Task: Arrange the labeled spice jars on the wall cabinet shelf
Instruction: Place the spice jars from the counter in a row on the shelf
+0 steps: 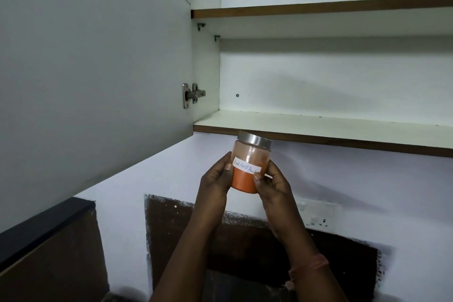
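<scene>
Both hands, left hand (215, 179) and right hand (270, 185), held the red chilli powder jar (248, 167) in a closed grip just below the bare lower cabinet shelf (318, 125). Placement seemed underway; next, a lift over its front edge, label facing outward.

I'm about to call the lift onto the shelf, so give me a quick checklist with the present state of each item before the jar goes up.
1. Hold: left hand and right hand both grip the jar by its sides: ok.
2. Lid seated on the jar: looks on, tightness cannot tell.
3. Label facing outward and readable, "Red chilli Powder": ok.
4. Jar upright: slightly tilted, not ok.
5. Bottom shelf free above the jar: ok.
6. Cabinet door swung open, out of the way: ok.
</scene>
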`<state>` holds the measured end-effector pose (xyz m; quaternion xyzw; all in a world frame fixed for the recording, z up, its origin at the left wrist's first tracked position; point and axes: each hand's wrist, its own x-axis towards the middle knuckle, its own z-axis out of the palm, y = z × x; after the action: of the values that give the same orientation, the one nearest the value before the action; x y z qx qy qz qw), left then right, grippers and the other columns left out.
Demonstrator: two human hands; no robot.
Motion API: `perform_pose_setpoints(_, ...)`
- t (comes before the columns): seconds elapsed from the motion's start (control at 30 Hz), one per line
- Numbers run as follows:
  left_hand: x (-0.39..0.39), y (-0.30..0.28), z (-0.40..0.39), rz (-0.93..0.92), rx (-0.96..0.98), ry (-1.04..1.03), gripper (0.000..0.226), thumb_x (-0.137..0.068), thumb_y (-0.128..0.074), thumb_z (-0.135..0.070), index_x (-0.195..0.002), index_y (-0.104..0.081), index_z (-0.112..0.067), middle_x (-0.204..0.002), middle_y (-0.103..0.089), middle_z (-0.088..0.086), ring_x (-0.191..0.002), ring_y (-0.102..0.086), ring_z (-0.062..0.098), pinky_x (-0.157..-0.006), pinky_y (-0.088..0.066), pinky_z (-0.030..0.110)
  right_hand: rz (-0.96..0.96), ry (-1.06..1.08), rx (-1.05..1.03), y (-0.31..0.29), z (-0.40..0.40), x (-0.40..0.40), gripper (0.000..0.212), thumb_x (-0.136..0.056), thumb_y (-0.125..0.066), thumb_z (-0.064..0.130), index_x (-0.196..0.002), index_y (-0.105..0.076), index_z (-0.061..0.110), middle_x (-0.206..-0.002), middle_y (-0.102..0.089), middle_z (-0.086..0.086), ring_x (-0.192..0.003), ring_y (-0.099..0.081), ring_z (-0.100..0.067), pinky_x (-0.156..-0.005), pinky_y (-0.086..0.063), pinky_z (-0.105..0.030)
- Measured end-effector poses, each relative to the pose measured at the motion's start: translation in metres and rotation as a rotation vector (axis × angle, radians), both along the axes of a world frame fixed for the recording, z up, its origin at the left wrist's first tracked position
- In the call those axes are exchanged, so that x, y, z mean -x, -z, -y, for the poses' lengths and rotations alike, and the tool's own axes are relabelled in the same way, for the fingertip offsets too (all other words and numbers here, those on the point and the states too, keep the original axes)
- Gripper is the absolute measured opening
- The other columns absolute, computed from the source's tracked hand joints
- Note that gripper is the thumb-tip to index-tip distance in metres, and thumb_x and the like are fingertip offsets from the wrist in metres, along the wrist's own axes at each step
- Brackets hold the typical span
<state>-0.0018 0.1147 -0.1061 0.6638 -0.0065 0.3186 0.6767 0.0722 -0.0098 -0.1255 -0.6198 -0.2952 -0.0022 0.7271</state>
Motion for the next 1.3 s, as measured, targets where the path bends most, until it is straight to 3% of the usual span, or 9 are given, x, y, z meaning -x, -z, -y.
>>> perform_pose_setpoints(0.13,-0.005,-0.03,0.002,0.025,-0.058,-0.059,0.038,-0.104,-0.051,-0.031,-0.141,-0.059,-0.029,-0.135,-0.068,-0.009,-0.124,-0.064,0.012,-0.11,-0.051,0.044,0.08,0.049,-0.006,-0.032,0.004,-0.005,0.044,-0.103,-0.059,0.026,-0.147,-0.052,0.028,-0.135,-0.065,0.004,-0.123,-0.062,-0.017,-0.103,-0.053,-0.038)
perform_pose_setpoints(0.27,-0.006,-0.058,0.004,0.039,-0.218,-0.117,0.033,-0.103,-0.053,-0.039,-0.134,-0.06,-0.044,-0.129,-0.068,-0.022,-0.117,-0.064,-0.002,-0.099,-0.053,0.026,0.194,0.068,0.055,-0.061,0.014,-0.005,0.044,-0.095,-0.064,0.041,-0.138,-0.054,0.044,-0.117,-0.067,0.034,-0.109,-0.064,0.01,-0.076,-0.053,-0.007)
perform_pose_setpoints(0.33,-0.003,-0.058,0.003,-0.015,-0.324,-0.165,0.033,-0.102,-0.054,-0.04,-0.134,-0.06,-0.048,-0.131,-0.065,-0.023,-0.116,-0.063,-0.003,-0.092,-0.05,0.018,0.205,0.073,0.103,-0.062,0.022,0.0,0.051,-0.092,-0.072,0.037,-0.137,-0.051,0.049,-0.118,-0.066,0.035,-0.107,-0.063,0.017,-0.072,-0.052,-0.002)
perform_pose_setpoints(0.4,-0.006,-0.068,0.001,-0.065,-0.424,-0.226,0.036,-0.102,-0.053,-0.043,-0.137,-0.057,-0.049,-0.133,-0.06,-0.022,-0.116,-0.061,0.0,-0.085,-0.045,0.014,0.223,0.126,0.158,-0.073,0.028,-0.002,0.055,-0.089,-0.076,0.036,-0.133,-0.048,0.053,-0.119,-0.063,0.033,-0.105,-0.062,0.018,-0.071,-0.052,-0.004)
perform_pose_setpoints(0.5,-0.028,-0.104,-0.003,-0.019,-0.483,-0.231,0.036,-0.101,-0.054,-0.041,-0.136,-0.058,-0.049,-0.125,-0.063,-0.019,-0.107,-0.066,0.005,-0.088,-0.052,0.026,0.289,0.185,0.206,-0.112,0.032,-0.023,0.056,-0.086,-0.078,0.041,-0.129,-0.044,0.054,-0.116,-0.057,0.031,-0.101,-0.061,0.011,-0.073,-0.048,-0.01)
perform_pose_setpoints(0.67,-0.078,-0.132,-0.024,-0.067,-0.577,-0.244,0.04,-0.101,-0.058,-0.031,-0.14,-0.06,-0.033,-0.121,-0.07,0.005,-0.104,-0.069,0.029,-0.094,-0.056,0.055,0.294,0.17,0.324,-0.151,0.02,-0.077,0.066,-0.084,-0.083,0.03,-0.14,-0.05,0.027,-0.126,-0.064,0.006,-0.109,-0.068,-0.013,-0.093,-0.059,-0.038)
perform_pose_setpoints(0.8,-0.114,-0.141,-0.05,-0.154,-0.612,-0.293,0.044,-0.098,-0.064,-0.028,-0.142,-0.058,-0.031,-0.105,-0.076,0.007,-0.103,-0.07,0.03,-0.097,-0.054,0.052,0.317,0.216,0.483,-0.163,-0.012,-0.123,0.058,-0.081,-0.084,0.025,-0.131,-0.057,0.012,-0.126,-0.066,-0.004,-0.11,-0.066,-0.021,-0.091,-0.057,-0.034)
perform_pose_setpoints(0.93,-0.147,-0.149,-0.071,-0.23,-0.627,-0.285,0.044,-0.1,-0.062,-0.02,-0.144,-0.057,-0.02,-0.104,-0.076,0.015,-0.103,-0.071,0.032,-0.096,-0.055,0.052,0.321,0.233,0.534,-0.173,-0.046,-0.158,0.054,-0.08,-0.082,0.02,-0.128,-0.062,0.005,-0.123,-0.069,-0.012,-0.11,-0.067,-0.027,-0.096,-0.056,-0.042)
perform_pose_setpoints(1.3,-0.207,-0.148,-0.111,-0.284,-0.329,-0.27,0.046,-0.1,-0.055,-0.006,-0.145,-0.054,-0.012,-0.113,-0.071,0.029,-0.101,-0.072,0.042,-0.089,-0.06,0.057,0.232,0.254,0.521,-0.181,-0.117,-0.209,0.052,-0.085,-0.072,0.004,-0.134,-0.057,0.0,-0.134,-0.063,-0.019,-0.123,-0.06,-0.035,-0.101,-0.049,-0.037)
